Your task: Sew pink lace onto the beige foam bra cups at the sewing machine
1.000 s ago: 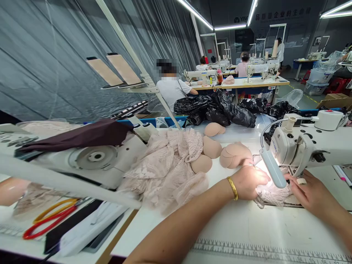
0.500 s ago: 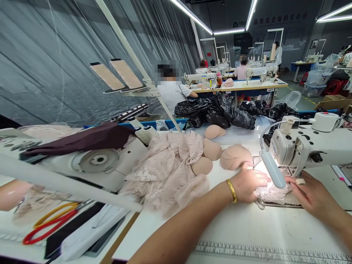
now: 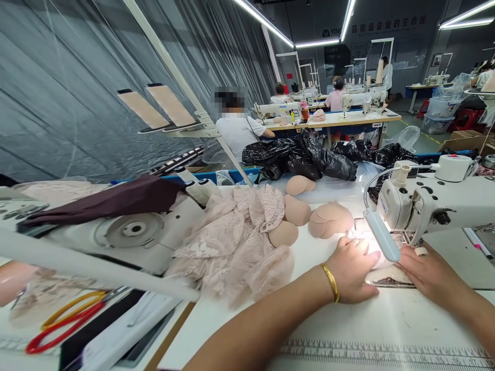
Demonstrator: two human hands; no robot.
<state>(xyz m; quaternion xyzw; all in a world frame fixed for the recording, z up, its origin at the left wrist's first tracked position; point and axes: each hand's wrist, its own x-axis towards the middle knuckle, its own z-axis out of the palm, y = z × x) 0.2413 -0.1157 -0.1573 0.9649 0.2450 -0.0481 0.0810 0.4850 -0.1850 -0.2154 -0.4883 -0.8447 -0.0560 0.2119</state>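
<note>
My left hand (image 3: 356,268), with a gold bangle at the wrist, lies on pale pink lace fabric (image 3: 381,262), thumb and fingers apart. My right hand (image 3: 427,265), wearing a ring, rests its outstretched fingers on the fabric's right side. Both hands are at the front of a white sewing machine (image 3: 402,198). A grey lamp (image 3: 381,234) on a bendy neck lights the work and hides part of it; the needle is out of sight. Beige moulded cups (image 3: 330,219) are stacked just beyond my left hand.
Crumpled lace pieces (image 3: 235,242) lie left of more beige cups (image 3: 283,234). Black plastic bags (image 3: 297,154) are behind. A ruler strip (image 3: 367,353) runs along the front. Further left are red-and-yellow-handled scissors (image 3: 69,319) and another machine (image 3: 131,232) under dark cloth. A co-worker (image 3: 237,129) sits ahead.
My left hand has drawn nearer, its thumb and fingers more spread. My right fingers, bent before, now lie straighter on the lace. Less lace shows at the near edge. The view has shifted slightly.
</note>
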